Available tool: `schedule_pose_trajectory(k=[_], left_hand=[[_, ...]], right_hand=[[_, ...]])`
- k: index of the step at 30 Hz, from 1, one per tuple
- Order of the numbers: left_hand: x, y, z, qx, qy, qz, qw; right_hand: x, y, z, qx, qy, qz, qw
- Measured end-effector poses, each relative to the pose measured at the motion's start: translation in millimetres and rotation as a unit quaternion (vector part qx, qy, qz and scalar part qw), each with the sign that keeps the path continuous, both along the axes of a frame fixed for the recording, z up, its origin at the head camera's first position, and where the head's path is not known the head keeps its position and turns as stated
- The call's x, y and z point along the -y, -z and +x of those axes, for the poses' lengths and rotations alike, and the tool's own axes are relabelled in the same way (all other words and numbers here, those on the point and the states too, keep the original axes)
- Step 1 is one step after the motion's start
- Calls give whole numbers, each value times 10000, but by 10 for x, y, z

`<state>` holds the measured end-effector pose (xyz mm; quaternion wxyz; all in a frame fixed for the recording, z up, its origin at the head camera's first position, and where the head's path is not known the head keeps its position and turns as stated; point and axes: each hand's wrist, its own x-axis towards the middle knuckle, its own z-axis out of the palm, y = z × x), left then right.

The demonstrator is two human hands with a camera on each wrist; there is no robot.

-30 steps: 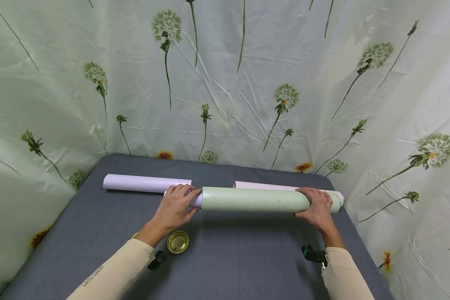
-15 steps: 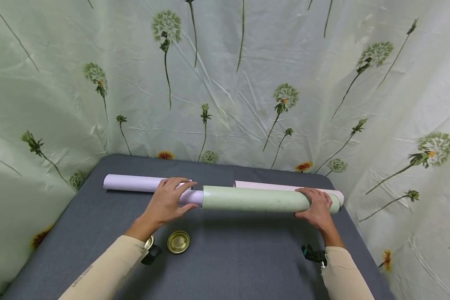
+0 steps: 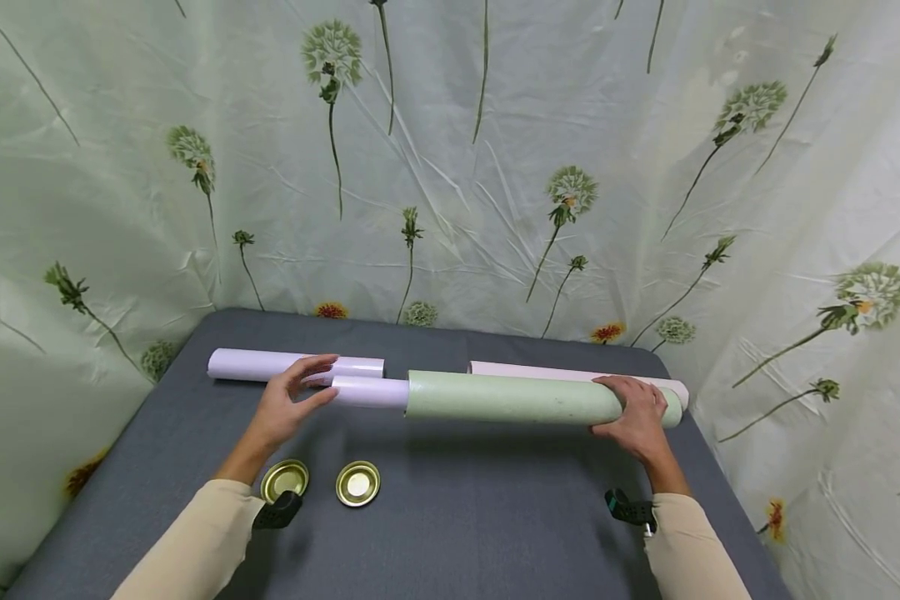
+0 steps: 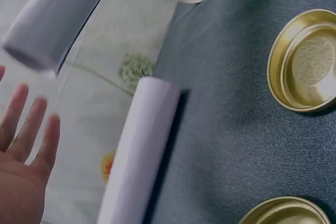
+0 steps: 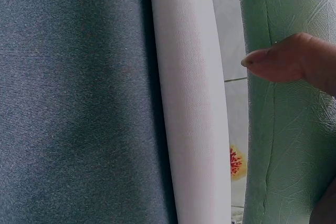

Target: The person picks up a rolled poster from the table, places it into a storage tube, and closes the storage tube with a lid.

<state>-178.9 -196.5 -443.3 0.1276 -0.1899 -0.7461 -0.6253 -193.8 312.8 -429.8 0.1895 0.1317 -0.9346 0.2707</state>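
The green tube, judged light, stiff and prone to rolling, is gripped near its right end above the surface by the right hand, while the left hand hovers open-fingered by the lilac roll protruding from it.

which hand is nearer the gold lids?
Left. The left hand is open just above the gold lids, at the end of the lilac roll. The right hand holds the far end of the green tube, well off to the right.

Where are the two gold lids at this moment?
In the head view, the two gold lids lie side by side on the grey table, left of centre, beside the left forearm.
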Motion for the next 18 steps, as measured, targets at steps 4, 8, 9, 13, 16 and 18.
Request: schedule_pose_trajectory(k=[4, 8, 9, 13, 16, 18], left_hand=[[92, 83, 12, 508, 432, 526, 9964], [133, 146, 37, 868, 516, 460, 9938], [136, 156, 39, 905, 506, 427, 9937], [122, 174, 21, 927, 458, 403, 9938], [95, 160, 12, 964, 481, 447, 9932], [79, 148, 15, 1027, 467, 443, 9926]], right_hand=[[-9, -7, 7, 18, 8, 37, 10000], [-19, -17, 25, 103, 49, 32, 9999], [-20, -19, 27, 124, 58, 24, 9999], [-16, -31, 28, 129, 66, 33, 9999], [-13, -38, 21, 89, 64, 49, 9999], [-9, -44, 15, 66, 54, 53, 9999]])
